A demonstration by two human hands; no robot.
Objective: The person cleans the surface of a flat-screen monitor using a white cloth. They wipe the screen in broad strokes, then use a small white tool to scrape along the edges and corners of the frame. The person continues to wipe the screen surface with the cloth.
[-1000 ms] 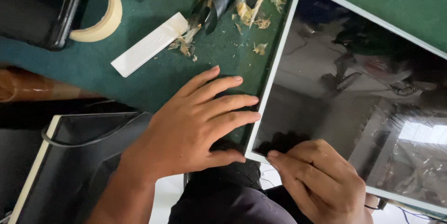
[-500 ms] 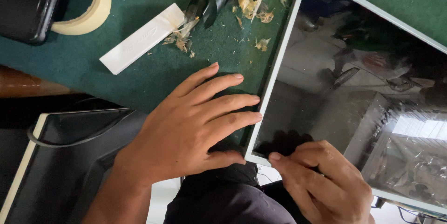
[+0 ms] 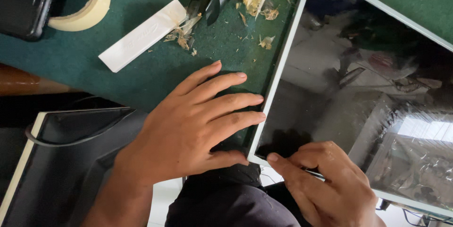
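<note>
The screen panel [image 3: 358, 95] under my fingers is glossy as glass, mirroring the room, with a thin pale matt frame. My desk [image 3: 155, 73] wears matt green felt-like cloth. The tape roll [image 3: 89, 7] looks papery; the white bar [image 3: 141, 35] smooth plastic.

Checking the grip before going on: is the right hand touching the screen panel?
Touching. The head view shows the right hand with its fingertips pressed on the near corner of the screen panel.

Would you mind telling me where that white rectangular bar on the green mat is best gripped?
Pinch the white bar across its narrow width near the middle, coming from above. It lies flat and slanted on the green mat, both long edges free, shavings only at its far end.
</note>
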